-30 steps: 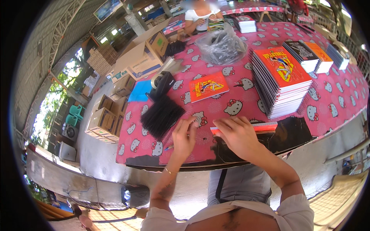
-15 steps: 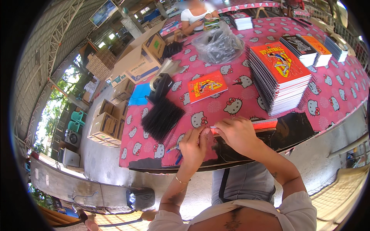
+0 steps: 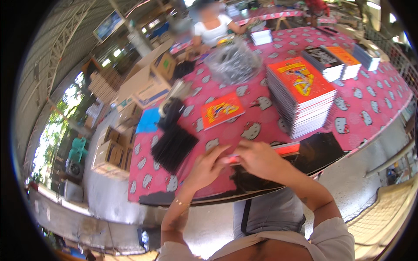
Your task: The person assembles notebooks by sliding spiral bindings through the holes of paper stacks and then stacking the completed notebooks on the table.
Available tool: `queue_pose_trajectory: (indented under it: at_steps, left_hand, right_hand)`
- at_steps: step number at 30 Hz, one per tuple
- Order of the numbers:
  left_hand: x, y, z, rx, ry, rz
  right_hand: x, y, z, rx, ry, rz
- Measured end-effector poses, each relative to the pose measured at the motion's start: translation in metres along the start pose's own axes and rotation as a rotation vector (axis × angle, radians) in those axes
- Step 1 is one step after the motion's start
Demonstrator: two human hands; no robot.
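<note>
At the near edge of the pink table [image 3: 196, 191], a red-orange notebook [image 3: 288, 149] shows mostly as a narrow strip. My right hand [image 3: 260, 160] lies across it, fingers closed on its left part. Beside that left end, my left hand [image 3: 203, 170] has its thumb and fingertips close to the notebook; motion smears them, and whether they grip is unclear. Beyond my hands lies a single red-orange notebook [image 3: 222, 110] with a yellow cover picture. A bundle of black spiral binding coils [image 3: 174, 148] rests left of it.
A tall stack of spiral-bound notebooks [image 3: 300, 98] stands right of centre, with smaller stacks [image 3: 324, 63] behind. A tape dispenser [image 3: 170, 112], a blue sheet [image 3: 148, 120] and an open cardboard box [image 3: 150, 85] are left. A clear plastic bag [image 3: 234, 61] lies before a person [image 3: 213, 28] across the table.
My left hand has shifted left and its fingers have loosened from the notebook's end. My right hand stays on the notebook. The whole view has swung slightly.
</note>
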State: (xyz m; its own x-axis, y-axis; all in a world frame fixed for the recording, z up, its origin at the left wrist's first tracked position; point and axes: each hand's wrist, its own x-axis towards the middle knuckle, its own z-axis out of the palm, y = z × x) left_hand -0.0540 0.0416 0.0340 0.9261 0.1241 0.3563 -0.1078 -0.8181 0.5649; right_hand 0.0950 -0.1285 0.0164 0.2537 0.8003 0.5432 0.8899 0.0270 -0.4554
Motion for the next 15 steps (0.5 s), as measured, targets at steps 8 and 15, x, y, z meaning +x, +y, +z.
queue_pose_trajectory:
  at_steps: [8, 15]
  left_hand:
    - [0.003, -0.007, 0.002, 0.109, 0.012, 0.061]
    - [0.005, 0.019, 0.063, 0.757, 0.233, 0.044]
  right_hand:
    - [-0.019, 0.009, -0.016, -0.265, 0.121, -0.145]
    - [-0.020, 0.017, -0.013, -0.196, -0.035, 0.031]
